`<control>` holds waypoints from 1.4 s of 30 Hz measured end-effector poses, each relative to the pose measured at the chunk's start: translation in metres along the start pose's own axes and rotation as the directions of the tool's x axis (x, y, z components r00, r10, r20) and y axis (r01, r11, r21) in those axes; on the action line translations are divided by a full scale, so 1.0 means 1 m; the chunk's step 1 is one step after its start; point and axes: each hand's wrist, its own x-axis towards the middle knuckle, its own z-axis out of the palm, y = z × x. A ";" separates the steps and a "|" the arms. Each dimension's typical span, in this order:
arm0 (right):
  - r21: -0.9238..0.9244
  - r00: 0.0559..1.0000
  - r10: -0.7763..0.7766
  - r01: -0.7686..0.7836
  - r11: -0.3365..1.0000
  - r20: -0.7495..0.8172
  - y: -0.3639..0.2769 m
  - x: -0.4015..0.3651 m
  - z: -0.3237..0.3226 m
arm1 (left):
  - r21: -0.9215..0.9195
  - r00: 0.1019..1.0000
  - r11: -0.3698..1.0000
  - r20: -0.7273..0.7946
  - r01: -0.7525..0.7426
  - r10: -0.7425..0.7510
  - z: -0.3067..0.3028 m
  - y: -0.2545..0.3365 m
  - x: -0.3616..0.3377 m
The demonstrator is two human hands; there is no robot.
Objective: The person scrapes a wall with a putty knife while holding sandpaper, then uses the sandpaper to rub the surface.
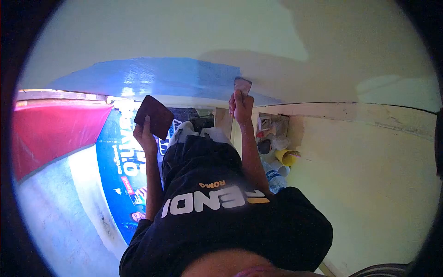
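Observation:
My left hand point(145, 135) is closed on the lower edge of a dark, flat, square plate point(156, 116), held out in front of the wall. Higher up and to the right, my right hand point(241, 107) grips a small flat scraper point(242, 85), its handle hidden in the fist. The scraper's broad edge is at the pale wall point(175, 27), by the right end of a glossy blue area point(152, 74). Whether the plate carries any material is too dark to tell.
Below on the right lie a yellow cup-like container point(286, 157), a clear plastic bottle point(276, 181) and other clutter. A printed blue banner point(115, 161) and a red sheet point(55, 131) are at left. A cream wall panel point(364, 180) stands at right.

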 end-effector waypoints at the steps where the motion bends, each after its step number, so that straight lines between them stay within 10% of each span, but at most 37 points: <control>1: 0.011 1.000 -0.029 0.029 1.000 0.012 -0.005 -0.002 0.002 | 0.025 1.000 0.999 0.001 0.024 -0.024 -0.002 -0.003 -0.003; 42: 0.184 1.000 0.001 -0.001 0.983 0.004 -0.048 -0.017 0.029 | 0.054 0.998 0.997 -0.025 0.063 -0.061 0.011 -0.001 -0.019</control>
